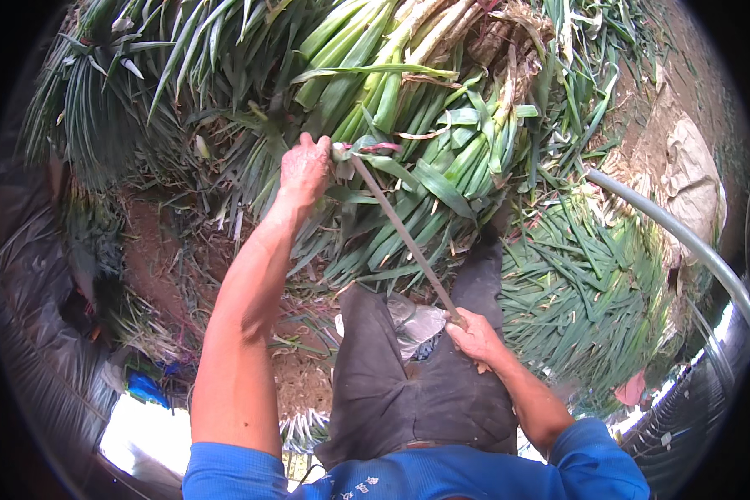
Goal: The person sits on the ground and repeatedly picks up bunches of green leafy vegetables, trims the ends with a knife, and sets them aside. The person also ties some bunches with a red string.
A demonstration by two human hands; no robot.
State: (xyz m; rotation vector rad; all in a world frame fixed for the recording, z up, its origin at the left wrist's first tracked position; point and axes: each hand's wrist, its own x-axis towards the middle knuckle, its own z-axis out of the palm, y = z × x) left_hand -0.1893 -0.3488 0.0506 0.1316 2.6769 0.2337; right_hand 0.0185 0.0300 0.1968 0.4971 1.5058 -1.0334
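Note:
My right hand (pixel 475 337) is closed round the near end of a long, thin grey-brown strip or stick (pixel 402 232), just above my dark trousers. It runs straight up and left to a pale green stub beside my left hand (pixel 306 168). That hand has its fingers bent in at the lower left of a big bundle of green onions (pixel 367 71); what it grips is mostly hidden. A pink tie (pixel 380 147) shows next to the fingers. More long green leaves (pixel 442 187) spread below the bundle, between both hands.
Piles of green onions lie at the far left (pixel 100 108) and right (pixel 587 287). A grey curved pipe (pixel 671 221) reaches in from the right, near a beige sack (pixel 692 179). Black sheeting (pixel 37 292) covers the left side. A blue plastic scrap (pixel 147 388) lies lower left.

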